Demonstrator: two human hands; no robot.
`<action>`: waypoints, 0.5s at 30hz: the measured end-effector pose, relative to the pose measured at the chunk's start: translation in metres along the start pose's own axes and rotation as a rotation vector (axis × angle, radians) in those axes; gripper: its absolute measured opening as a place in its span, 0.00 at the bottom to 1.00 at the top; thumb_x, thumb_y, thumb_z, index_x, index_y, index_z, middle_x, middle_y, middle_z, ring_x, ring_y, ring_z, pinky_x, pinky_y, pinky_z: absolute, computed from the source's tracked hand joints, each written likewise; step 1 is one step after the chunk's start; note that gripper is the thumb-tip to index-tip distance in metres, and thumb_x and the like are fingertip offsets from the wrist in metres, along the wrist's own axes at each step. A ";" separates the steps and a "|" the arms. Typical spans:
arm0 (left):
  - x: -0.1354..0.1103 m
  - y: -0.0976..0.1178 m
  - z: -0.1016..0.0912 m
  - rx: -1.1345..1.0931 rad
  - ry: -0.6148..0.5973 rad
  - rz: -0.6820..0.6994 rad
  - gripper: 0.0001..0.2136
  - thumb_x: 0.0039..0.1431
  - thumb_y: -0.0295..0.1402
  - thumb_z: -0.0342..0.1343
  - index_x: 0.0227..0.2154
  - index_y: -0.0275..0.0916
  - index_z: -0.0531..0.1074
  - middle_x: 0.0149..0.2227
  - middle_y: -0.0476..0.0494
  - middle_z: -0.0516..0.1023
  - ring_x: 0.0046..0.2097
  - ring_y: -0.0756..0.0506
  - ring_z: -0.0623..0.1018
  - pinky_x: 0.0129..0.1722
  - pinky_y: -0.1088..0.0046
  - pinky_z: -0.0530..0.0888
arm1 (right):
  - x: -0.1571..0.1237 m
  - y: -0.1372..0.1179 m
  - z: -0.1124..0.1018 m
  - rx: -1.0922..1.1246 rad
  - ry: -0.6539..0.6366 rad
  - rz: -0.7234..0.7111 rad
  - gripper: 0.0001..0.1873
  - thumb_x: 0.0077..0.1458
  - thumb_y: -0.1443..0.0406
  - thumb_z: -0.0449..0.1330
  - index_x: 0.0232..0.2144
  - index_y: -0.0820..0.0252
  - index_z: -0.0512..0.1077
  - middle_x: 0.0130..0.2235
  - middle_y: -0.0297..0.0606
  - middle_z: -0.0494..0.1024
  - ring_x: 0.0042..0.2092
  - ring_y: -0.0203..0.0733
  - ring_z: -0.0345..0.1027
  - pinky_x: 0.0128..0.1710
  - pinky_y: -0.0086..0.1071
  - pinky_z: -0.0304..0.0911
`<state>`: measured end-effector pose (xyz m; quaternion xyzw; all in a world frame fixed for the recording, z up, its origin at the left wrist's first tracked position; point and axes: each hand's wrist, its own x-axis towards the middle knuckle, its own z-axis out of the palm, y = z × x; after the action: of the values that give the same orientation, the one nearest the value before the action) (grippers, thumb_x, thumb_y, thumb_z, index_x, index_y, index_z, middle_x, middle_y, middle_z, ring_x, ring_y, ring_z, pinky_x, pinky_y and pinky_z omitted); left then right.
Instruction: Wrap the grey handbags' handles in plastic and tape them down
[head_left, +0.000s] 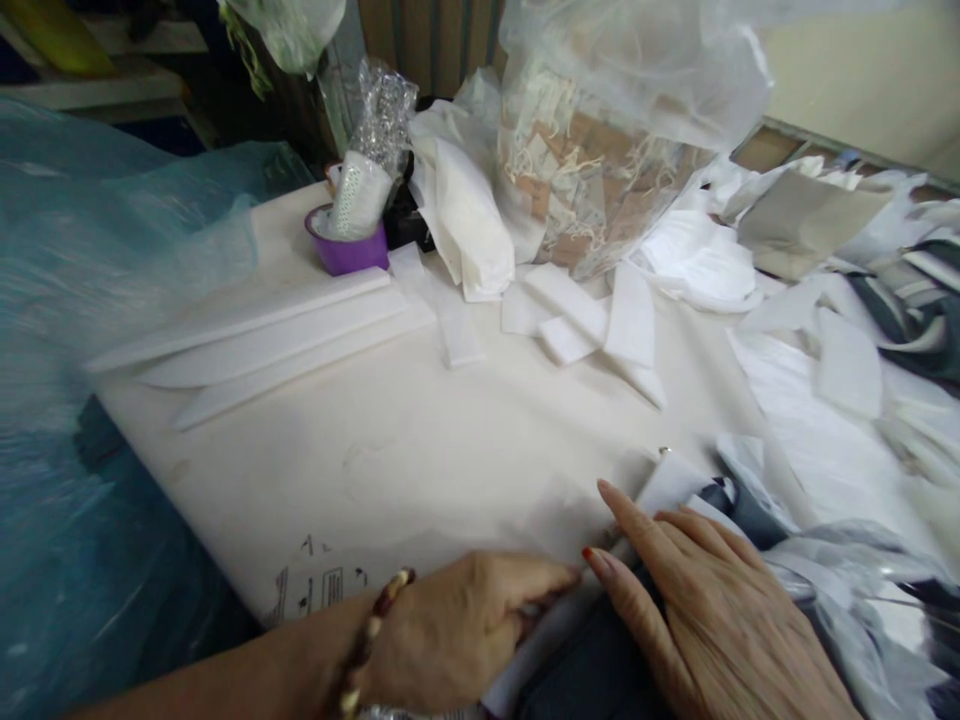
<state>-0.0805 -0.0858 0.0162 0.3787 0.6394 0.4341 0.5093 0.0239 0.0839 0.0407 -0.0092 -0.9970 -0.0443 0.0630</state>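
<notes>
White fabric piece (666, 488) lies at the near edge of the desk (420, 450), well toward the person and to the right of the purple cup (349, 252), on top of a dark grey cloth (600, 672).

Far left of the cup, blue plastic sheeting (90, 300) drapes over the desk's side. Long white strips (262, 340) lie just in front of the cup.

Nearer the person, the left hand (457, 632), a beaded bracelet (373, 625) on its wrist, is curled. Its fingers (551, 578) seem to pinch the white piece's near edge. The right hand (720, 625) lies flat, its fingers (630, 520) spread and released, pressing the piece onto the dark cloth.

The step in hand looks like squaring the white piece along the cloth's edge. The next move calls for a firm flat palm while the pinched edge is drawn straight.

Right of the cup lie short white cut pieces (592, 320) and a clear bag of tags (600, 170).
</notes>
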 end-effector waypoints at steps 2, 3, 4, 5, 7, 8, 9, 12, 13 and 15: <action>-0.019 -0.005 -0.003 0.121 -0.035 0.107 0.13 0.61 0.32 0.49 0.47 0.40 0.71 0.46 0.42 0.77 0.45 0.45 0.76 0.48 0.74 0.70 | 0.000 0.000 -0.001 0.001 0.022 -0.002 0.24 0.65 0.59 0.40 0.47 0.65 0.70 0.33 0.47 0.80 0.35 0.49 0.74 0.38 0.45 0.67; -0.025 -0.009 -0.004 0.173 -0.034 0.185 0.13 0.61 0.33 0.50 0.47 0.37 0.70 0.48 0.39 0.75 0.47 0.44 0.75 0.49 0.75 0.70 | 0.000 0.000 -0.001 0.003 0.032 -0.007 0.25 0.65 0.58 0.39 0.46 0.65 0.71 0.33 0.47 0.80 0.35 0.49 0.74 0.38 0.45 0.67; -0.027 -0.012 -0.004 0.222 -0.035 0.259 0.15 0.61 0.33 0.51 0.48 0.34 0.69 0.51 0.35 0.73 0.49 0.43 0.74 0.50 0.75 0.69 | 0.000 0.000 -0.002 0.005 0.040 -0.018 0.25 0.65 0.58 0.38 0.45 0.65 0.71 0.33 0.46 0.80 0.34 0.49 0.74 0.38 0.45 0.67; -0.027 -0.015 -0.005 0.266 -0.044 0.331 0.15 0.62 0.33 0.50 0.49 0.31 0.68 0.52 0.32 0.71 0.51 0.43 0.73 0.51 0.74 0.68 | 0.001 -0.001 -0.003 0.005 0.049 -0.027 0.26 0.65 0.58 0.38 0.44 0.65 0.72 0.32 0.46 0.80 0.34 0.48 0.74 0.37 0.44 0.68; -0.019 -0.020 -0.006 0.356 -0.085 0.480 0.14 0.64 0.31 0.46 0.48 0.28 0.68 0.52 0.30 0.71 0.51 0.43 0.72 0.51 0.74 0.68 | 0.002 0.000 -0.005 0.003 0.065 -0.041 0.25 0.65 0.59 0.38 0.42 0.64 0.72 0.32 0.45 0.81 0.34 0.47 0.74 0.37 0.42 0.68; -0.013 -0.022 -0.006 0.407 -0.112 0.549 0.14 0.64 0.30 0.43 0.46 0.27 0.68 0.51 0.30 0.71 0.50 0.43 0.72 0.50 0.74 0.69 | 0.002 0.001 -0.006 0.005 0.076 -0.045 0.25 0.65 0.59 0.38 0.42 0.64 0.73 0.31 0.44 0.81 0.33 0.46 0.74 0.36 0.41 0.67; -0.007 -0.022 -0.006 0.463 -0.125 0.603 0.13 0.64 0.28 0.42 0.44 0.27 0.69 0.50 0.31 0.72 0.47 0.44 0.73 0.49 0.75 0.69 | 0.003 0.002 -0.006 0.009 0.086 -0.053 0.25 0.65 0.59 0.38 0.42 0.64 0.73 0.31 0.43 0.81 0.33 0.45 0.74 0.36 0.40 0.67; 0.011 -0.021 -0.006 0.615 -0.146 0.718 0.11 0.62 0.24 0.44 0.37 0.27 0.71 0.47 0.33 0.73 0.38 0.46 0.74 0.44 0.76 0.71 | 0.001 0.007 -0.005 0.050 0.086 -0.093 0.22 0.64 0.62 0.41 0.40 0.62 0.73 0.31 0.39 0.81 0.33 0.42 0.73 0.36 0.37 0.66; 0.016 -0.019 -0.006 0.653 -0.152 0.744 0.09 0.61 0.23 0.46 0.34 0.27 0.72 0.45 0.34 0.74 0.36 0.47 0.74 0.42 0.77 0.71 | 0.000 0.008 -0.004 0.066 0.080 -0.098 0.20 0.63 0.62 0.42 0.40 0.61 0.73 0.32 0.38 0.81 0.34 0.42 0.73 0.37 0.36 0.66; 0.024 -0.014 -0.006 0.733 -0.168 0.774 0.08 0.59 0.23 0.49 0.29 0.29 0.72 0.39 0.37 0.74 0.35 0.49 0.73 0.38 0.80 0.71 | -0.003 0.011 -0.001 0.098 0.090 -0.085 0.17 0.61 0.64 0.45 0.39 0.57 0.73 0.33 0.36 0.81 0.36 0.42 0.73 0.39 0.35 0.65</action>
<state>-0.0914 -0.0696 -0.0042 0.7729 0.5197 0.3065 0.1962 0.0275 0.0944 0.0424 0.0381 -0.9936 0.0014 0.1062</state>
